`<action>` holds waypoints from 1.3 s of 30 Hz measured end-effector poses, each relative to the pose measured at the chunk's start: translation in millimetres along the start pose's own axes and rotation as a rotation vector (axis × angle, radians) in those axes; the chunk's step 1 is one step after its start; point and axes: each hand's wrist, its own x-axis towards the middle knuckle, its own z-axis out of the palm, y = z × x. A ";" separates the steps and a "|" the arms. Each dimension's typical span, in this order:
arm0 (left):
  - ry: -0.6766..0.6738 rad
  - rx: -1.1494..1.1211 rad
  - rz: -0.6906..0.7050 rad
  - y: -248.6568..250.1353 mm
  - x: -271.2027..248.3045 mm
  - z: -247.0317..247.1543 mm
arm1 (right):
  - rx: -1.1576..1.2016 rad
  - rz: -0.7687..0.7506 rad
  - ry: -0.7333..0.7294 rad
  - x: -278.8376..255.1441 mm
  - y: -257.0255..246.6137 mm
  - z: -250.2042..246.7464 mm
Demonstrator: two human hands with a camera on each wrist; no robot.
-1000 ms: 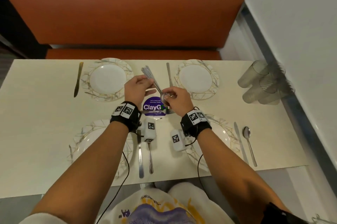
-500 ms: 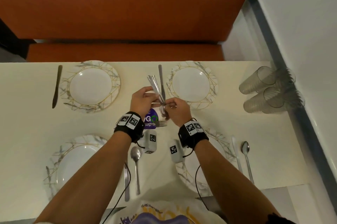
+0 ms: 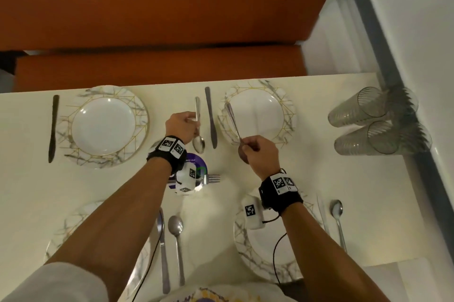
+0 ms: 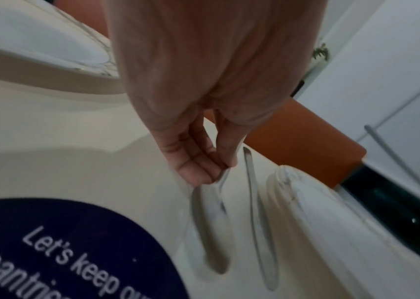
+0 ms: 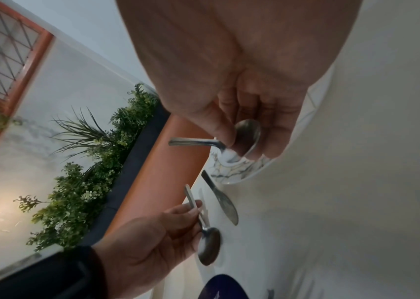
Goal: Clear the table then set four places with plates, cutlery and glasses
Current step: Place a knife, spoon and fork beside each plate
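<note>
Left hand point(image 3: 180, 127) pinches a spoon point(image 3: 198, 140) just left of the far knife point(image 3: 211, 117); lower it parallel, bowl nearest. Right hand point(image 3: 259, 154) grips a second spoon point(image 3: 233, 120) right of that knife.

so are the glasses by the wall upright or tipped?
Tipped. The glasses lie on their sides on the table, stacked against the wall, mouths facing outward.

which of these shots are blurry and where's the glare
Head view: mostly sharp, small glare spots on the far left plate, edges bowed. Left wrist view: soft, the spoon smeared. Right wrist view: dim, a warm lamp flare at the left edge, palm out of focus.
</note>
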 end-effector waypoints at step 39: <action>0.039 0.902 0.469 -10.9 7.6 -1.4 | -0.018 0.008 0.040 -1.5 9.0 -8.6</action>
